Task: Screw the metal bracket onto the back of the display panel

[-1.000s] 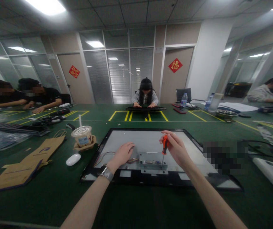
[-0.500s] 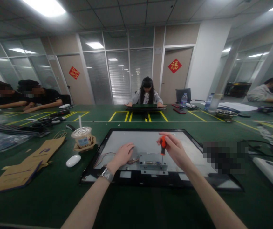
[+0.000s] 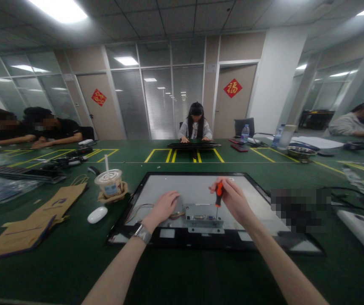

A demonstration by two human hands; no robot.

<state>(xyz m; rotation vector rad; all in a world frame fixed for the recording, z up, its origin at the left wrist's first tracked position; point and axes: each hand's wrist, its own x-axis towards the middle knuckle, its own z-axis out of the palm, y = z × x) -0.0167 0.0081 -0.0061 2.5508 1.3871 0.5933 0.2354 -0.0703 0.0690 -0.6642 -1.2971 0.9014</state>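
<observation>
A flat display panel [image 3: 197, 192] with a black frame lies on the table in front of me. Near its close edge sits a metal bracket [image 3: 205, 226] with a circuit board and connectors. My right hand [image 3: 234, 197] grips an orange and black screwdriver [image 3: 219, 194] by the handle, its shaft pointing down at the right end of the bracket. Where the tip meets is too small to make out. Left of the bracket, my left hand [image 3: 164, 205] rests on the panel with fingers stretched out, close to some thin wires [image 3: 177, 214].
To the left are a lidded drink cup [image 3: 109, 184] in a cardboard holder, a white mouse [image 3: 97, 214] and a brown paper bag [image 3: 46, 218]. A white device [image 3: 361, 233] lies at right. Across the table a person [image 3: 196, 125] has both hands by another dark panel [image 3: 194, 145].
The screwdriver handle leans slightly more to the right, and my right fingers have shifted around it. My left hand stays put. The person opposite has drawn both hands inward.
</observation>
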